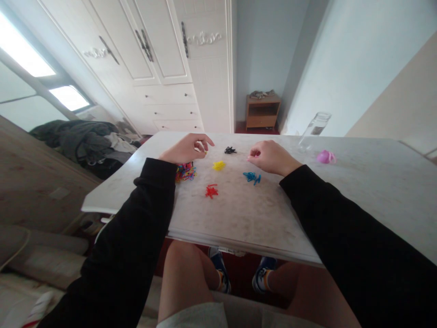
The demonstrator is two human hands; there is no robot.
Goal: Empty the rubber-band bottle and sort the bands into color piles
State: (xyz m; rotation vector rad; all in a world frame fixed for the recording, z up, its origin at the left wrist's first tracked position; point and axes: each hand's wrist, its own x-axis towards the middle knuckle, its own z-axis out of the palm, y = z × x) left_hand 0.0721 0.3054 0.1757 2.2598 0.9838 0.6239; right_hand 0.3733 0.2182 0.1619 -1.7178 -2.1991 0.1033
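Observation:
My left hand (189,148) hovers over the left of the table, beside a mixed heap of colourful small rubber bands (185,172) that it partly covers. Its index finger reaches out while the thumb and other fingers curl together, with a tiny yellowish speck at their tips. My right hand (271,156) is closed in a pinch above the blue bands (252,177); whatever lies between its fingertips is too small to make out. Between the hands are a black pile (230,150) and a yellow pile (219,166) of bands. Nearer to me lies a red pile (211,191).
On the pale table (235,218), to the right, are a clear glass bottle (312,130) and a purple rounded object (326,157). White wardrobes (164,41) and a small wooden cabinet (262,111) stand behind. Dark clothes (78,141) are heaped at left.

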